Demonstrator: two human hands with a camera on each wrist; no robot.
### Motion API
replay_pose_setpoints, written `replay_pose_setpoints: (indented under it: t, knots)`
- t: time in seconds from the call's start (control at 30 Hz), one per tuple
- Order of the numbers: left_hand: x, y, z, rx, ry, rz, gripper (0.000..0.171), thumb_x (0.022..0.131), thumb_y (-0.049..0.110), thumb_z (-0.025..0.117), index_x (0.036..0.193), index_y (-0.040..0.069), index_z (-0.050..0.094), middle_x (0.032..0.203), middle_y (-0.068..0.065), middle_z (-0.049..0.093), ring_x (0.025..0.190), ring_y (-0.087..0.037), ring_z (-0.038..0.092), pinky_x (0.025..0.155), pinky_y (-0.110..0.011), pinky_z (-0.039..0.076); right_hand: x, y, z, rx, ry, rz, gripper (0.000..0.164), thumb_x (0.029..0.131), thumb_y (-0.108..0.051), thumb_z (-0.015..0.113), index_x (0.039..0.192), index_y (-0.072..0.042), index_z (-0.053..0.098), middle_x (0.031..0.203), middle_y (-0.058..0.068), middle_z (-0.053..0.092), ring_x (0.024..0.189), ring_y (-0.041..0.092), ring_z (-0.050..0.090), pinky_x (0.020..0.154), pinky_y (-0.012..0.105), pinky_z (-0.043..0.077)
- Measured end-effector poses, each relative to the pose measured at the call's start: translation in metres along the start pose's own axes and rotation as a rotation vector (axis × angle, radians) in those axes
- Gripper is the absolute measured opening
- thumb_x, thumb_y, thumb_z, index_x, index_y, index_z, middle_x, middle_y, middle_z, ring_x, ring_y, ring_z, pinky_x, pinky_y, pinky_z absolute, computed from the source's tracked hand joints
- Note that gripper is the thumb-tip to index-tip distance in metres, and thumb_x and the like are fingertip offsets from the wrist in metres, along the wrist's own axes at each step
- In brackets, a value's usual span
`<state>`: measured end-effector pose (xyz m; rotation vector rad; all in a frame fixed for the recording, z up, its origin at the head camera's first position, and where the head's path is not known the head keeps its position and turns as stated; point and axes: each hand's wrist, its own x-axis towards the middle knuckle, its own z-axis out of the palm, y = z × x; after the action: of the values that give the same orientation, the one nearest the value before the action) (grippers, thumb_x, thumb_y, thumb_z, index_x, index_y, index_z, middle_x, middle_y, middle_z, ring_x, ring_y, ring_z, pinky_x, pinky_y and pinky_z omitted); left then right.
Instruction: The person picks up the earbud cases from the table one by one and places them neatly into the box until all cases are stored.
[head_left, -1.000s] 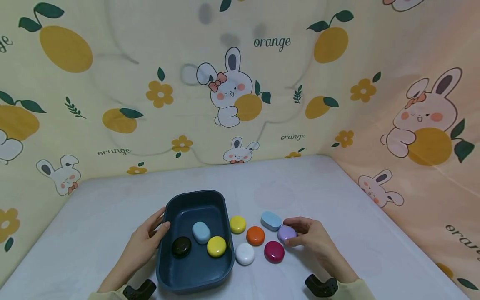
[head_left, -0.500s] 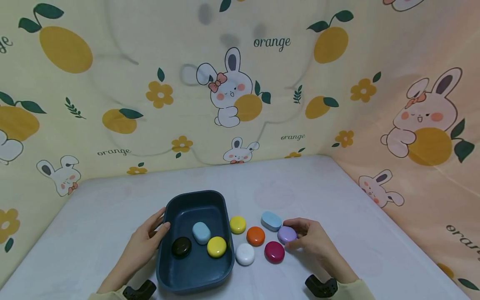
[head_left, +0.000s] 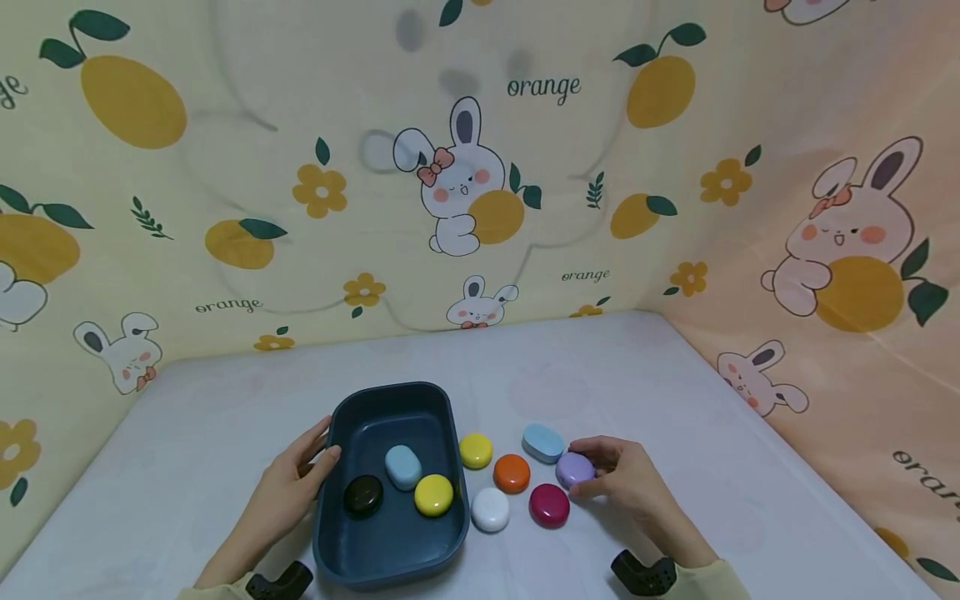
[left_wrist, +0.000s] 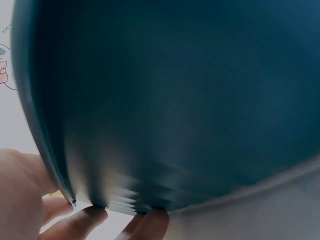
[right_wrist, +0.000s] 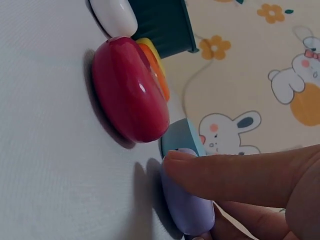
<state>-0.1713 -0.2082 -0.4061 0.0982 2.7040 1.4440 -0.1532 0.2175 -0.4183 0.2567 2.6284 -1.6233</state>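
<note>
My left hand holds the left wall of a dark blue tray, its fingers curled at the tray's outer side in the left wrist view. Inside the tray lie a black pebble-like piece, a pale blue one and a yellow one. On the table, my right hand pinches a glossy purple rounded piece between thumb and fingers. The right wrist view shows the thumb across the purple piece, with other fingers partly hidden behind it.
Between tray and right hand lie a yellow piece, an orange one, a white one, a crimson one and a light blue one. A printed cloth rises behind the white table.
The right thumb has slid slightly back along the purple piece, so more of its top shows. The left hand, the tray and the other pieces stay in place.
</note>
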Motion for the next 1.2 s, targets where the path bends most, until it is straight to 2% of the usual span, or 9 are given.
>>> replay_pose_setpoints:
  t: [0.1, 0.33, 0.63, 0.97, 1.2]
  knots:
    - [0.000, 0.000, 0.000, 0.000, -0.001, 0.003, 0.066, 0.103, 0.040, 0.050, 0.157, 0.011, 0.025, 0.151, -0.024, 0.035, 0.129, -0.046, 0.043, 0.096, -0.053, 0.046, -0.001, -0.002, -0.001, 0.009, 0.010, 0.012, 0.052, 0.064, 0.002, 0.089, 0.113, -0.005, 0.072, 0.109, 0.006, 0.068, 0.097, 0.025, 0.057, 0.087, 0.037, 0.049]
    - [-0.001, 0.001, 0.000, 0.002, 0.001, 0.008, 0.066, 0.103, 0.042, 0.050, 0.157, 0.011, 0.025, 0.151, -0.025, 0.035, 0.130, -0.045, 0.044, 0.098, -0.053, 0.044, -0.001, -0.006, -0.004, 0.065, 0.003, 0.034, 0.057, 0.069, -0.001, 0.088, 0.122, -0.001, 0.068, 0.116, 0.011, 0.067, 0.105, 0.028, 0.060, 0.099, 0.051, 0.045]
    - [0.000, -0.002, 0.003, -0.009, -0.003, -0.011, 0.065, 0.103, 0.040, 0.051, 0.156, 0.011, 0.027, 0.151, -0.025, 0.035, 0.128, -0.046, 0.045, 0.095, -0.051, 0.048, -0.001, -0.002, -0.006, 0.070, 0.022, 0.043, 0.057, 0.071, -0.003, 0.087, 0.123, 0.001, 0.066, 0.120, 0.014, 0.065, 0.110, 0.032, 0.060, 0.095, 0.046, 0.050]
    - [0.001, -0.002, 0.001, 0.026, 0.006, 0.004, 0.067, 0.103, 0.042, 0.050, 0.157, 0.011, 0.025, 0.151, -0.025, 0.034, 0.131, -0.046, 0.041, 0.100, -0.056, 0.041, -0.002, -0.008, -0.011, 0.085, 0.040, 0.043, 0.061, 0.072, -0.007, 0.088, 0.127, 0.002, 0.064, 0.125, 0.017, 0.063, 0.115, 0.034, 0.056, 0.101, 0.054, 0.042]
    - [0.000, -0.003, 0.002, 0.023, -0.001, -0.006, 0.067, 0.103, 0.042, 0.050, 0.157, 0.011, 0.025, 0.152, -0.025, 0.034, 0.132, -0.045, 0.040, 0.101, -0.056, 0.041, -0.003, -0.006, -0.012, 0.076, 0.041, 0.061, 0.061, 0.074, -0.011, 0.087, 0.129, 0.000, 0.062, 0.127, 0.018, 0.061, 0.116, 0.034, 0.054, 0.103, 0.054, 0.040]
